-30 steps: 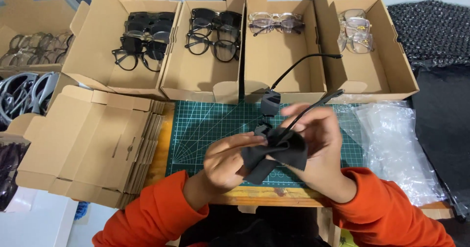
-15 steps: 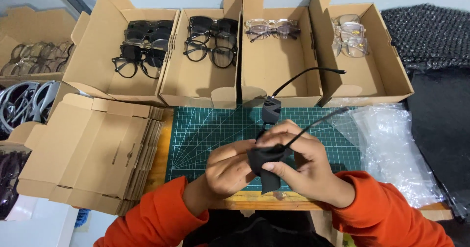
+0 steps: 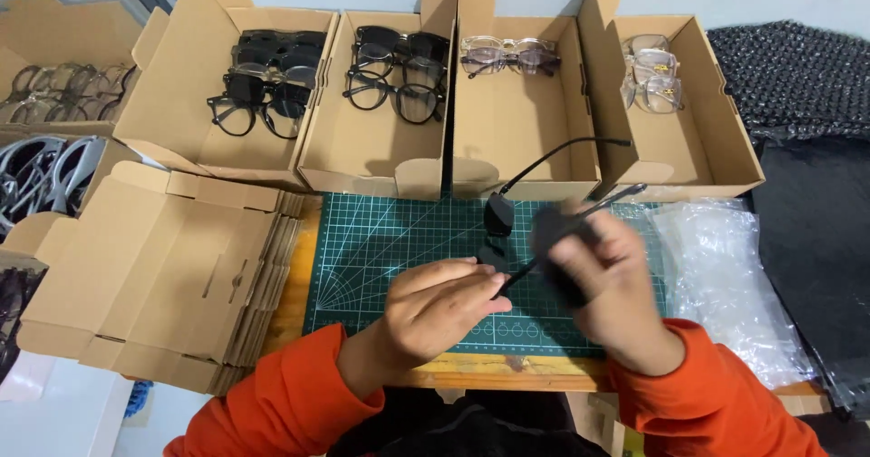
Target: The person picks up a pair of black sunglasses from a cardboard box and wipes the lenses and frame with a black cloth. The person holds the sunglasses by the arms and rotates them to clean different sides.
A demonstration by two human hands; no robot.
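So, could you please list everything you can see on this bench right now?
open cardboard boxes: four, brown, back row
black glasses: several pairs, two left boxes
clear glasses: few pairs, two right boxes
flat cardboard stack: brown, left
cutting mat: one, green, centre
plastic bags: clear, right
black glasses in hand: one pair, over mat
dark cloth: one, right grip
left hand: holds frame
right hand: blurred, holds cloth

— What can't you make out?
— The right hand (image 3: pixel 603 271) is blurred, and so is the dark cloth (image 3: pixel 555 240) in it. The glasses (image 3: pixel 498 217) are half hidden behind both hands.
— Anything cut off?
— The grey frames (image 3: pixel 41 172) at the left edge.
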